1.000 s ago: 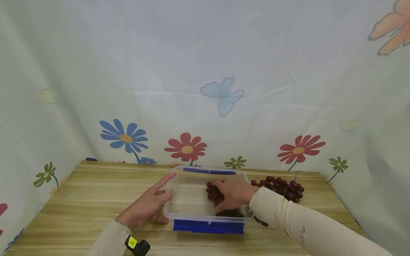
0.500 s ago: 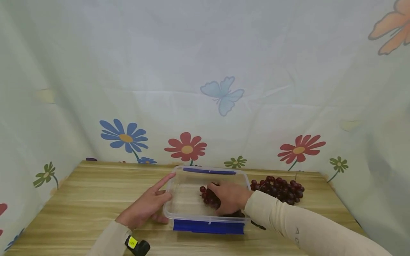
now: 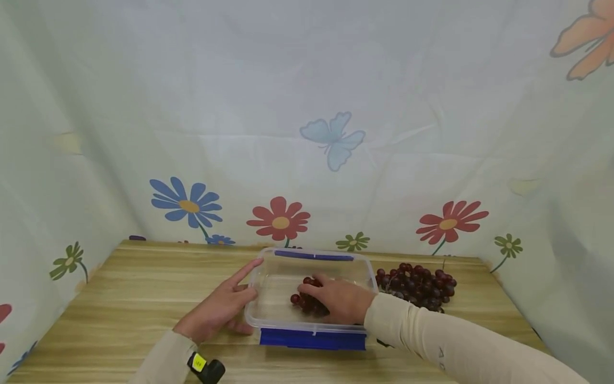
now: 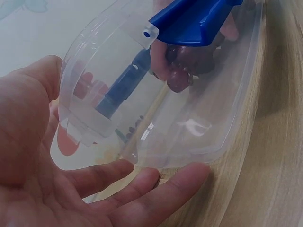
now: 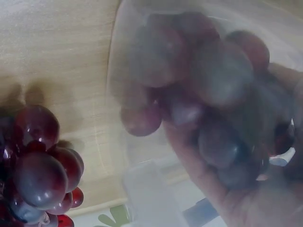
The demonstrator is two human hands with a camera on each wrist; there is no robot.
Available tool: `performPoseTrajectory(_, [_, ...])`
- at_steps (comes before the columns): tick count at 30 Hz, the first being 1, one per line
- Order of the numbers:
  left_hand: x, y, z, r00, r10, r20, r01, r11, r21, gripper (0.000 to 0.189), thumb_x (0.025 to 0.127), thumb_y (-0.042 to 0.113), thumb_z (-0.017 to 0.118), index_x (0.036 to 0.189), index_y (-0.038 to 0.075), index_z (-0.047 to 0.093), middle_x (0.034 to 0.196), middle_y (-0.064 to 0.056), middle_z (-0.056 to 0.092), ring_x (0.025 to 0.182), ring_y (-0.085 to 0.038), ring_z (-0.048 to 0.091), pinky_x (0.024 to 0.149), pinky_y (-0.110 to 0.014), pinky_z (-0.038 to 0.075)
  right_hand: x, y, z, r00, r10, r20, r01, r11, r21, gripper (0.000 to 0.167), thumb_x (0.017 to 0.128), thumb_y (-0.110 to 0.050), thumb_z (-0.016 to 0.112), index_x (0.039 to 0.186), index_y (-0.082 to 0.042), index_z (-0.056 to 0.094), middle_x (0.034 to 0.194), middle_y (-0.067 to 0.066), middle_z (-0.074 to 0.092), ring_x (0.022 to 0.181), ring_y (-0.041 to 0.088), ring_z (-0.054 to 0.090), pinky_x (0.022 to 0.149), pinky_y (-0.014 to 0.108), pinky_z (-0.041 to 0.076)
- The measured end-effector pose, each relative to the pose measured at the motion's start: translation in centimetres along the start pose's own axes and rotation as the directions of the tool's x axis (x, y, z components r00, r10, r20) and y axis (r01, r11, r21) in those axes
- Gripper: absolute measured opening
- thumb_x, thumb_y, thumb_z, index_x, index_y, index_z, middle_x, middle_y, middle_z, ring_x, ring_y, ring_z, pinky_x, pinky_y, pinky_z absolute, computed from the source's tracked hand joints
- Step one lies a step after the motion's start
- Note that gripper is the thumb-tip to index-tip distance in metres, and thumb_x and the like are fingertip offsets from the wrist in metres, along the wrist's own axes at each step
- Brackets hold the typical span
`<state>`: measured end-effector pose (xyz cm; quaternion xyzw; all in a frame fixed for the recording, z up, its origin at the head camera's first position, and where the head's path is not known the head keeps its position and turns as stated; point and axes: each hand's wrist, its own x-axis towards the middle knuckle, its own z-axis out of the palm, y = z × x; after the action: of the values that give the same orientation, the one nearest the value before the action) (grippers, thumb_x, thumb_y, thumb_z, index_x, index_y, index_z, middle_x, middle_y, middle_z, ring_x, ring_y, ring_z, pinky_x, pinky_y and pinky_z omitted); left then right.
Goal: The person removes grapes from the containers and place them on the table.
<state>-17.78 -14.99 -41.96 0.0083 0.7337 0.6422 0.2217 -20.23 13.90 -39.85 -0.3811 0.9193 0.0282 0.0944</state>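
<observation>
A clear plastic food container (image 3: pixel 307 325) with blue latches stands on the table, its top uncovered. My right hand (image 3: pixel 342 300) reaches down inside it, fingers curled over a bunch of dark red grapes (image 3: pixel 307 306). Through the wall, the right wrist view shows these grapes (image 5: pixel 161 56) against the palm and fingers. At the container's left end is my left hand (image 3: pixel 218 309), index finger extended along the rim. In the left wrist view the left hand (image 4: pixel 42 156) has its thumb at the rim and its loosely extended fingers along the outer wall.
A second bunch of grapes (image 3: pixel 422 285) lies on the wooden table (image 3: pixel 177 277), just right of the container. A flower-printed curtain (image 3: pixel 230 160) encloses the back and sides. A small black device with a yellow label (image 3: pixel 203 368) is on the left wrist.
My right hand has moved left inside the container, and the grapes under it have shifted left too. The left hand and the container have stayed in place.
</observation>
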Motion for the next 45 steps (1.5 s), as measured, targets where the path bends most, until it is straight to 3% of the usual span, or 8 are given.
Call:
performPoseTrajectory(6, [0.1,0.0,0.0,1.000,-0.008,-0.012,0.008,1.000,0.000,0.071,0.103,0.014,0.054,0.157,0.054,0.030,0.159,-0.031,0.039,0.104,-0.034,0.068,0.067,-0.054,0.066,0.3,0.3,0.7,0.987,-0.107,-0.118,0.092,0.987,-0.130,0.054,0.093,-0.033,0.079,0.139,-0.035,0.052,0.124,0.008,0.057,0.078,0.016,0.065,0.076,0.033,0.063])
performPoseTrajectory(9, [0.1,0.0,0.0,1.000,-0.004,-0.004,0.004,1.000,0.001,0.071,0.104,0.015,0.054,0.158,0.053,0.029,0.159,-0.032,0.038,0.103,-0.034,0.069,0.067,-0.054,0.066,0.2,0.4,0.8,0.983,-0.125,-0.133,0.101,0.980,-0.170,0.053,0.094,-0.033,0.078,0.140,-0.036,0.053,0.121,0.006,0.058,0.077,0.016,0.063,0.072,0.032,0.063])
performPoseTrajectory(18, [0.1,0.0,0.0,1.000,-0.001,0.011,0.001,1.000,-0.002,0.071,0.104,0.015,0.053,0.159,0.052,0.027,0.158,-0.032,0.040,0.102,-0.034,0.069,0.067,-0.054,0.066,-0.4,0.3,0.8,0.977,-0.156,-0.143,0.114,0.958,-0.263,0.061,0.096,-0.049,0.072,0.151,-0.034,0.049,0.151,0.007,0.051,0.122,0.028,0.065,0.083,0.038,0.067])
performPoseTrajectory(20, [0.2,0.0,0.0,1.000,0.002,0.016,-0.002,1.000,-0.004,0.071,0.104,0.015,0.052,0.160,0.051,0.027,0.158,-0.032,0.040,0.101,-0.034,0.069,0.067,-0.054,0.066,-0.4,0.3,0.9,0.977,-0.159,-0.140,0.116,0.955,-0.275,0.063,0.096,-0.053,0.069,0.153,-0.035,0.048,0.154,0.006,0.049,0.125,0.028,0.063,0.082,0.038,0.067])
performPoseTrajectory(27, [0.1,0.1,0.0,1.000,0.001,0.014,-0.001,1.000,-0.001,0.070,0.104,0.016,0.053,0.160,0.052,0.027,0.158,-0.031,0.041,0.102,-0.033,0.069,0.067,-0.053,0.066,-0.3,0.5,0.8,0.972,-0.190,-0.139,0.146,0.950,-0.275,0.054,0.097,-0.049,0.070,0.147,-0.038,0.052,0.145,0.003,0.050,0.104,0.024,0.069,0.076,0.034,0.066])
performPoseTrajectory(34, [0.1,0.2,0.1,1.000,-0.009,-0.002,0.009,1.000,0.003,0.071,0.104,0.015,0.053,0.158,0.053,0.029,0.157,-0.030,0.042,0.100,-0.033,0.069,0.066,-0.053,0.066,-0.1,0.8,0.9,0.940,-0.275,-0.200,0.202,0.925,-0.321,0.040,0.099,-0.040,0.071,0.136,-0.039,0.056,0.132,0.002,0.055,0.084,0.019,0.065,0.075,0.032,0.064])
performPoseTrajectory(40, [0.1,0.2,0.2,1.000,-0.015,-0.011,0.015,1.000,0.006,0.071,0.103,0.015,0.054,0.158,0.052,0.030,0.155,-0.030,0.044,0.099,-0.033,0.069,0.066,-0.053,0.066,-0.3,1.1,0.7,0.924,-0.326,-0.198,0.237,0.898,-0.370,0.036,0.100,-0.038,0.070,0.133,-0.041,0.059,0.136,0.002,0.055,0.088,0.020,0.064,0.072,0.030,0.063])
performPoseTrajectory(45, [0.0,0.2,0.2,0.999,-0.020,-0.026,0.020,1.000,0.005,0.072,0.102,0.014,0.055,0.158,0.052,0.030,0.153,-0.028,0.046,0.099,-0.033,0.069,0.065,-0.054,0.065,-0.6,1.2,0.1,0.929,-0.329,-0.169,0.232,0.875,-0.424,0.040,0.098,-0.034,0.073,0.135,-0.042,0.059,0.147,0.003,0.053,0.098,0.023,0.067,0.074,0.032,0.065])
